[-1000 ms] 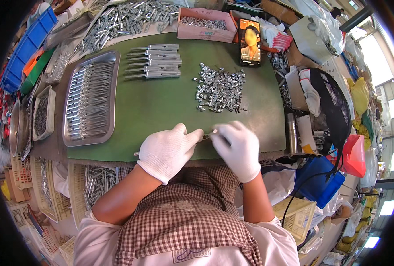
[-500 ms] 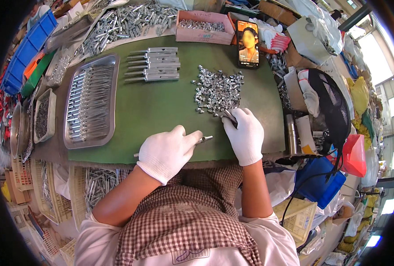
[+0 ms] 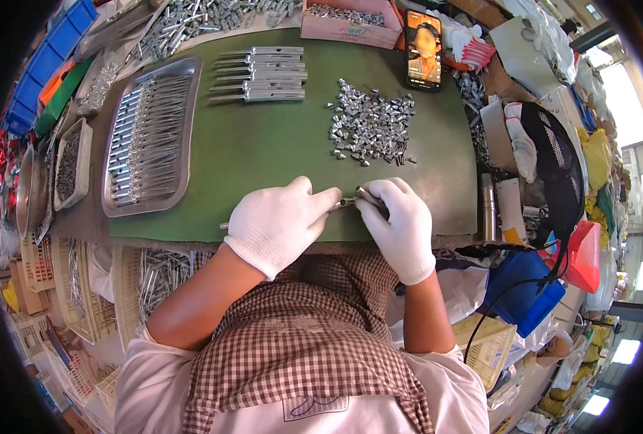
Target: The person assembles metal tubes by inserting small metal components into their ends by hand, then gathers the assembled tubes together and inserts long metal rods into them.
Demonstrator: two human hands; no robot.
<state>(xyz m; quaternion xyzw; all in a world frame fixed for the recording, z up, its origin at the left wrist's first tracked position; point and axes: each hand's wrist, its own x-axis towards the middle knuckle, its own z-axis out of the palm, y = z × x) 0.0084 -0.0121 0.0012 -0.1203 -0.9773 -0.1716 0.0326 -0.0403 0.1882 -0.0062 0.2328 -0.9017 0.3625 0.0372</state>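
Note:
My left hand (image 3: pixel 282 223), in a white knit glove, is closed round a slim silver metal rod (image 3: pixel 345 203); its thin end sticks out by the wrist. My right hand (image 3: pixel 402 230), gloved too, grips a short grey metal cylinder (image 3: pixel 368 196) between thumb and fingers. The two metal pieces meet between my hands, over the near edge of the green mat (image 3: pixel 256 159). Whether a small part sits between them cannot be made out. Beyond my right hand lies a loose pile of small shiny metal caps (image 3: pixel 371 121). Several thick-handled metal rods (image 3: pixel 274 74) lie side by side farther left.
A metal tray (image 3: pixel 190 108) of rows of thin-tipped rods stands at left. A pink box (image 3: pixel 350 30) of small parts and a lit phone (image 3: pixel 423 50) stand at the back. A steel cylinder (image 3: pixel 488 206) stands at right; crates and a blue bin (image 3: pixel 520 293) sit below.
My right hand has moved from the edge of the cap pile toward my left hand, bringing the cylinder to the rod's end. The view has shifted, so the table appears higher.

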